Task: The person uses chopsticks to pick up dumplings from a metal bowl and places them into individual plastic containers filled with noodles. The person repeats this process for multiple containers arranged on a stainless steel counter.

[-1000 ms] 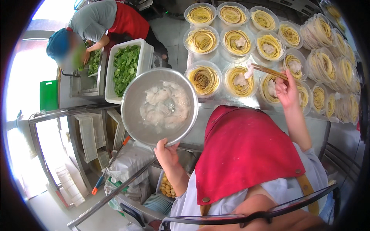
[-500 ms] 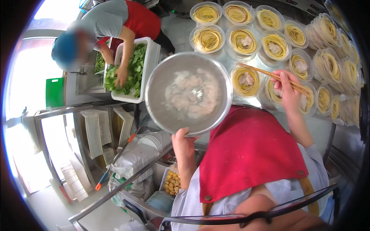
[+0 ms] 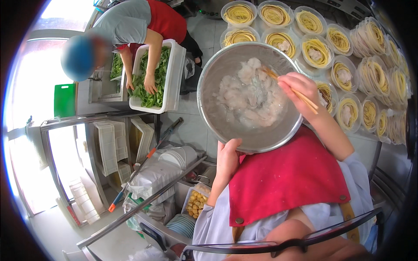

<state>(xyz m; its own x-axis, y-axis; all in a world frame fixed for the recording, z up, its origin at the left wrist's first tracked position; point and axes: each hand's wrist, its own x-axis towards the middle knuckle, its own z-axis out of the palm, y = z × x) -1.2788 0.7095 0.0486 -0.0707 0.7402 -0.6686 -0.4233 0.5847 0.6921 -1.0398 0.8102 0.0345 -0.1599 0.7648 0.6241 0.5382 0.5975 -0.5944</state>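
Observation:
My left hand [image 3: 228,160] grips the near rim of a wide steel mixing bowl [image 3: 217,126], thumb over the edge. Pale, wet, raw-looking pieces, perhaps shrimp, [image 3: 250,91] lie in the bowl in a little cloudy liquid. A pair of wooden chopsticks [image 3: 307,101] is closed in my right hand [image 3: 300,90] over the bowl's right side, their tips down at the pale pieces. Beyond and right of the bowl stand clear plastic bowls of yellow noodles [image 3: 310,21]; several hold a pale lump on top, like the noodle bowl [image 3: 317,53] near my right hand.
At the far left a person [image 3: 126,26] has both hands in a white tub of leafy greens [image 3: 174,78]. Stacked noodle bowls [image 3: 374,76] crowd the right. A metal rail [image 3: 143,203], stacked plates [image 3: 180,226] and a tub of yellowish pieces [image 3: 196,203] are at lower left.
The steel bowl has moved right with my left hand, over some noodle bowls. My right hand has brought the chopsticks left from above the noodles into the bowl.

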